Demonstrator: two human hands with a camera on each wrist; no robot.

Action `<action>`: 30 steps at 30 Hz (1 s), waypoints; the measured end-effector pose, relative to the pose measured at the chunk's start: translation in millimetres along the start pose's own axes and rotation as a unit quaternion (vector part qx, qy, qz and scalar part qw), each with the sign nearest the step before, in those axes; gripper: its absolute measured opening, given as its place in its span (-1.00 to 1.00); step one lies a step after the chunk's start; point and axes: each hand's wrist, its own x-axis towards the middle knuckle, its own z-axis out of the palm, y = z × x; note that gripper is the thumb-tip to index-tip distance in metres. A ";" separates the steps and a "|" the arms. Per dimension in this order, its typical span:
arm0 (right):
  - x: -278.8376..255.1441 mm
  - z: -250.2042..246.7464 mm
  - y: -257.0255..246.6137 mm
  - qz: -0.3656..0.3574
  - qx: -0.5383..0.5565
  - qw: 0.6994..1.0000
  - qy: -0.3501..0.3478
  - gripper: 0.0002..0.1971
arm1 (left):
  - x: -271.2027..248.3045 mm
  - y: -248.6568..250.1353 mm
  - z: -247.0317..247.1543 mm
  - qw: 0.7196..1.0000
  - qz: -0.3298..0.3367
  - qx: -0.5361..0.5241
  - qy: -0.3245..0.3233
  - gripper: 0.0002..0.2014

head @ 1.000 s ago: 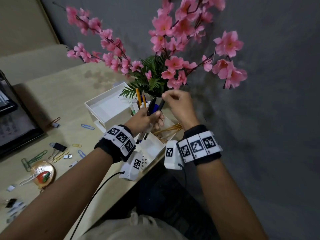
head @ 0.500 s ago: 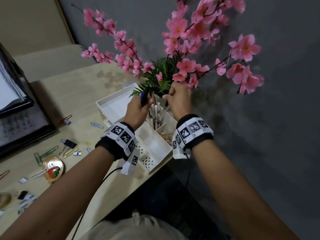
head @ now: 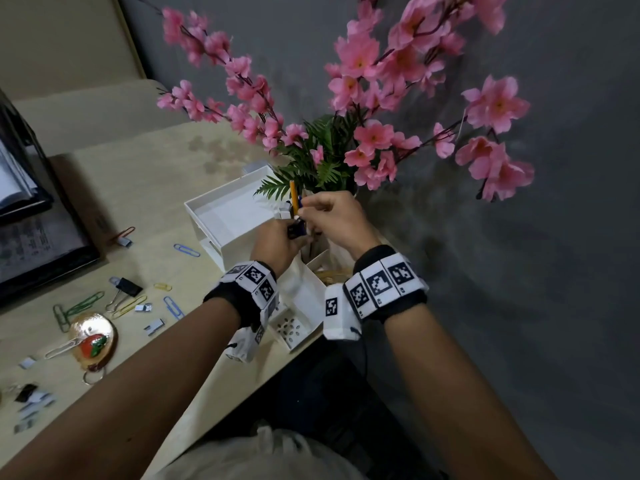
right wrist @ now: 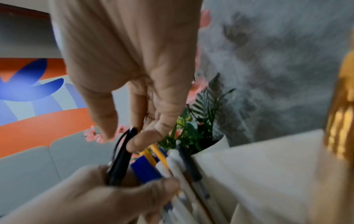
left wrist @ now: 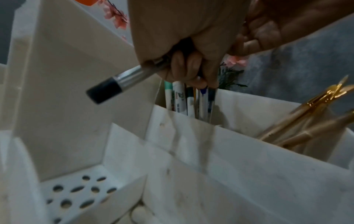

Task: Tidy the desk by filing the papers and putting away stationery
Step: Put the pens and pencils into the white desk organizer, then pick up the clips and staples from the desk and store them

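Note:
My left hand (head: 277,240) grips a bundle of pens (head: 296,230) upright over the back compartment of the white desk organizer (head: 301,299). From the left wrist, the lower ends of the pens (left wrist: 191,103) stand inside that compartment, and a silver pen (left wrist: 122,81) with a black end sticks out sideways from the left hand (left wrist: 182,45). My right hand (head: 332,220) is right beside the left one. In the right wrist view the right hand (right wrist: 126,137) pinches the top of a black pen (right wrist: 122,157) in the bundle, next to a blue cap (right wrist: 145,169) and yellow pencils.
Gold pens (left wrist: 306,125) fill the organizer's right compartment. A white tray (head: 225,216) stands to its left and a vase of pink flowers (head: 346,150) right behind it. Paper clips (head: 187,250), binder clips (head: 128,287) and a gold keychain (head: 91,337) lie on the desk; a black file tray (head: 20,237) is far left.
My left hand has carried the bundle of pens up and back over the organizer's rear compartment. My right hand has come down from the flowers onto the top of the bundle.

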 end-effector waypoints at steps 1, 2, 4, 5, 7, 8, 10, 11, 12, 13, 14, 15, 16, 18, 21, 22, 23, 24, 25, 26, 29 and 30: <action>-0.6 4.5 0.4 0.005 0.015 1.000 -0.006 -0.79 | 1.1 0.4 0.8 1.000 0.006 0.001 -0.004 -0.78; -0.3 7.8 1.3 0.007 0.030 1.000 0.003 -0.84 | 2.2 0.1 1.7 1.000 0.010 0.003 -0.006 -0.79; 0.1 8.2 -0.7 0.012 0.062 0.997 0.038 -0.94 | 2.7 -1.8 1.9 1.000 0.008 0.007 -0.007 -0.84; 0.6 4.2 -4.1 0.008 0.078 0.995 0.067 -0.90 | 2.3 -3.4 1.5 1.000 0.001 0.010 -0.003 -0.85; 1.5 -12.6 -14.9 -0.032 0.113 0.981 0.153 -0.75 | 0.4 -7.2 1.7 1.000 -0.006 0.020 0.013 -0.82; 1.8 -23.5 -21.7 -0.064 0.121 0.970 0.199 -0.70 | -1.2 -9.5 2.5 0.999 -0.001 0.030 0.025 -0.80; 1.3 -41.7 -33.3 -0.130 0.090 0.953 0.258 -0.68 | -5.4 -12.1 5.3 0.998 0.014 0.033 0.054 -0.79; 2.2 -45.5 -35.3 -0.145 0.061 0.951 0.267 -0.69 | -7.6 -12.2 6.2 0.997 0.019 0.013 0.071 -0.74; 3.8 -44.5 -34.9 -0.143 0.031 0.954 0.263 -0.72 | -9.6 -11.3 6.3 0.996 0.024 -0.012 0.086 -0.68; 4.7 -40.1 -32.9 -0.132 0.007 0.960 0.248 -0.75 | -10.2 -10.4 5.8 0.994 0.032 -0.026 0.097 -0.65; 6.1 -33.1 -28.2 -0.117 -0.013 0.967 0.227 -0.77 | -9.2 -9.6 5.4 0.993 0.049 -0.027 0.103 -0.66; 7.5 -24.6 -22.2 -0.103 -0.033 0.972 0.207 -0.80 | -7.5 -8.5 4.1 0.992 0.069 -0.014 0.101 -0.70; 8.8 -16.2 -15.9 -0.092 -0.056 0.976 0.190 -0.81 | -5.0 -8.1 2.7 0.990 0.094 0.005 0.103 -0.73; 10.5 -2.3 -2.4 -0.065 -0.098 0.981 0.157 -0.84 | -2.2 -6.3 -0.9 0.981 0.146 0.039 0.121 -0.79; 10.6 9.5 10.5 -0.032 -0.151 0.980 0.123 -0.88 | -1.0 -10.0 -3.8 0.957 0.189 0.123 0.181 -0.81; 9.8 12.1 11.8 -0.031 -0.164 0.978 0.122 -0.86 | -0.5 -12.4 -5.0 0.950 0.190 0.161 0.189 -0.79; 8.9 13.9 11.6 -0.033 -0.174 0.976 0.124 -0.84 | 0.4 -15.0 -5.4 0.947 0.189 0.185 0.183 -0.74; 9.1 15.1 10.8 -0.032 -0.180 0.975 0.126 -0.83 | 0.6 -17.6 -5.5 0.951 0.182 0.195 0.154 -0.62; 8.2 15.5 8.6 -0.027 -0.180 0.976 0.121 -0.82 | -1.3 -19.8 -5.6 0.957 0.172 0.201 0.117 -0.50; 7.5 16.5 6.9 -0.020 -0.176 0.978 0.112 -0.81 | -4.4 -21.2 -5.6 0.962 0.156 0.211 0.076 -0.41; 2.9 24.0 6.6 -0.014 -0.147 0.987 0.067 -0.74 | -11.6 -21.4 -7.0 0.943 0.127 0.308 0.004 -0.33; 1.2 28.9 8.9 -0.014 -0.138 0.989 0.053 -0.70 | -12.5 -19.6 -11.4 0.938 0.122 0.323 -0.017 -0.32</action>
